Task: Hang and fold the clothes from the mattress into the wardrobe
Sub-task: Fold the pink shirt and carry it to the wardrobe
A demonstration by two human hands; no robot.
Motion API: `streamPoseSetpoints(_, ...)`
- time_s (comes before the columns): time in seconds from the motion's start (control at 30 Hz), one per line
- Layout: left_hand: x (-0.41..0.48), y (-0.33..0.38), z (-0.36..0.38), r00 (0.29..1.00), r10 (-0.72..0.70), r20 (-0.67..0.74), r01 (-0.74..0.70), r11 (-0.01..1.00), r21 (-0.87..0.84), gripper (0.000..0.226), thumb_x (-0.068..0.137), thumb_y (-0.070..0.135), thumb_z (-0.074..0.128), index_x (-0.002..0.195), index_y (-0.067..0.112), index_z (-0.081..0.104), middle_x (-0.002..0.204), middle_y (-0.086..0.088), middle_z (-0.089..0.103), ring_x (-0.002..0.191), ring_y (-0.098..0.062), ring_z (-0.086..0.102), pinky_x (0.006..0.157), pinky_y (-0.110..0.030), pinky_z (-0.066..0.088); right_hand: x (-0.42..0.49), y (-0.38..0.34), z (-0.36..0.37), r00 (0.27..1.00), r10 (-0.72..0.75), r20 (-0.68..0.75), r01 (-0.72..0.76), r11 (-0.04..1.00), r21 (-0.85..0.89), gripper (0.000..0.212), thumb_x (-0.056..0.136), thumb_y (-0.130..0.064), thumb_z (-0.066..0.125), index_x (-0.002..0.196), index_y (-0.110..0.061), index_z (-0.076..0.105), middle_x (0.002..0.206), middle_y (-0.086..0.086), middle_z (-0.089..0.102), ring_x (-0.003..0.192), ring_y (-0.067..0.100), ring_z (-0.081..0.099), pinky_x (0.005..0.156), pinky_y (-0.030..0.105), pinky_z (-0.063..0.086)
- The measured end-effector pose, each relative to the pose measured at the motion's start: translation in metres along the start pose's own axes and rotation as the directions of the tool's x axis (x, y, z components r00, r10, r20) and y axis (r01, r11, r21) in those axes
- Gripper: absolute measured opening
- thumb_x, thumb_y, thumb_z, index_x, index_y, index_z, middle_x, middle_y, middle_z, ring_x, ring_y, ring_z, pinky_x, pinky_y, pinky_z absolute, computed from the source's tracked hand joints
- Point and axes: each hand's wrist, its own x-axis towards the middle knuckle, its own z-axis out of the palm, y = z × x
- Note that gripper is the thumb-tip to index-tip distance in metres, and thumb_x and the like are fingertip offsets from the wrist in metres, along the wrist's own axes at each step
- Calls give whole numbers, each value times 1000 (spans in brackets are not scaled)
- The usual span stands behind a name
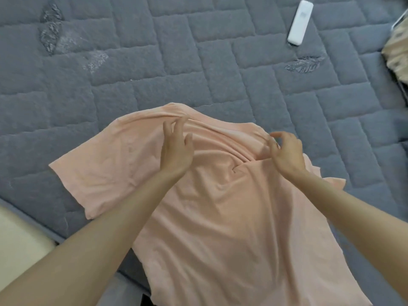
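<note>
From your head camera, the peach shirt [220, 206] lies spread on the grey mattress [154, 62], its far end toward the middle of the bed and its near end running over the mattress's near edge, out of the bottom of the picture. One short sleeve fans out flat to the left; the right sleeve is mostly hidden behind your right forearm.

Your left grip [177, 151] pinches a ridge of cloth at the shirt's far left shoulder, fingertips drawn together on the fold. Your right grip [288, 153] is curled, thumb and finger nipping the fabric at the far right shoulder. Between the two the cloth bunches into soft, slanting creases.

You have open mattress far of the shirt and to its left. A white remote [300, 22] lies well apart at the far right, and a patterned cloth [397, 56] sits at the right edge. The mattress's near edge cuts diagonally across the near left corner, with a cream surface [19, 239] beyond it — what that is, I cannot tell.

The shirt is thin, smooth and limp; the mattress cover is fuzzy, quilted in brick-like blocks with stitched leaf shapes.
</note>
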Motion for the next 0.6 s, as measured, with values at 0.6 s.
streamPoseSetpoints(0.6, 115, 22, 29, 958, 119, 262, -262, 736, 624, 20, 99, 23, 39, 113, 9, 42, 109, -17, 51, 96, -41, 55, 71, -45, 38, 90, -46, -4, 978, -64, -198, 90, 988, 127, 12, 93, -13, 46, 96, -9, 57, 94, 9, 64, 89, 27, 53, 73, 35, 35)
